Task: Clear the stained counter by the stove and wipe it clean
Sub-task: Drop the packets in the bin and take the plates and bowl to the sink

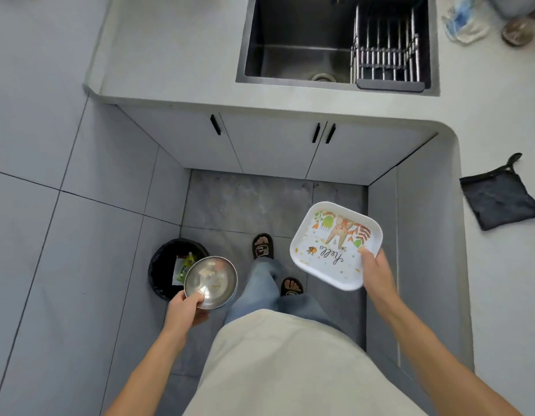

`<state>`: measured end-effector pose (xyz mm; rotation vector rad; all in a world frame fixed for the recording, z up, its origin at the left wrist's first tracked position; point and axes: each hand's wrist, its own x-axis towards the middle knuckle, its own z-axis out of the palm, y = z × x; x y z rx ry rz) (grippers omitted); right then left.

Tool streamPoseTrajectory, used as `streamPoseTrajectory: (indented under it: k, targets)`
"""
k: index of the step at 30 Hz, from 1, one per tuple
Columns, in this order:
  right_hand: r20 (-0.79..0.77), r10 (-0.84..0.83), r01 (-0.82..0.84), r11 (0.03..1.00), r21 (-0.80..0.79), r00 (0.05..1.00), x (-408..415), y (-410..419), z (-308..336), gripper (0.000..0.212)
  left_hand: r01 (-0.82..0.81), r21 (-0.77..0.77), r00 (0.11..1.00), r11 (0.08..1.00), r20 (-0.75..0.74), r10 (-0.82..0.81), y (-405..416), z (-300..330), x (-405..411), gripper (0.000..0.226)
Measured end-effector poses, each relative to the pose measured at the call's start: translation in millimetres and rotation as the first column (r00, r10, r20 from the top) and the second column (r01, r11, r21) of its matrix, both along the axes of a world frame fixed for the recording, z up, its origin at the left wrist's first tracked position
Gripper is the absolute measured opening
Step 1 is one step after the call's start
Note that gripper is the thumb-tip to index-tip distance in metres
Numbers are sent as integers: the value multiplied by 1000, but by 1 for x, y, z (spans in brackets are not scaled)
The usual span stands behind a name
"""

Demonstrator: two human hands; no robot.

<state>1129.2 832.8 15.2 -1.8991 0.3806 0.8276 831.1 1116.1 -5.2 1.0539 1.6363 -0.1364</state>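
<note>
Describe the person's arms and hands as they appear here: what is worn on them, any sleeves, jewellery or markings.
Both forearms are bare right up to the bottom edge of the picture, with no sleeve showing. The left hand and the right hand wear no gloves, and no watch, ring, bracelet or other marking shows on either wrist or on the fingers.

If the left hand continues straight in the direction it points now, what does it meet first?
The left hand holds a steel bowl and points forward, up in the picture. Just beyond the bowl is the black bin, so probably the bin, though it sits lower, on the floor; depth is unclear.
</note>
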Motion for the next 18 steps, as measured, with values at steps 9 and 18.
streamPoseTrajectory:
  k: [9,18]
  targets:
    - [-11,-6,6,999,-44,1000,78,83,-8,29,-5,-50,1000,999,11,6,99,-6,93,17]
    - [-16,-140,138,986,-92,990,123,91,5,26,115,-40,987,993,117,-109,169,8,252,10]
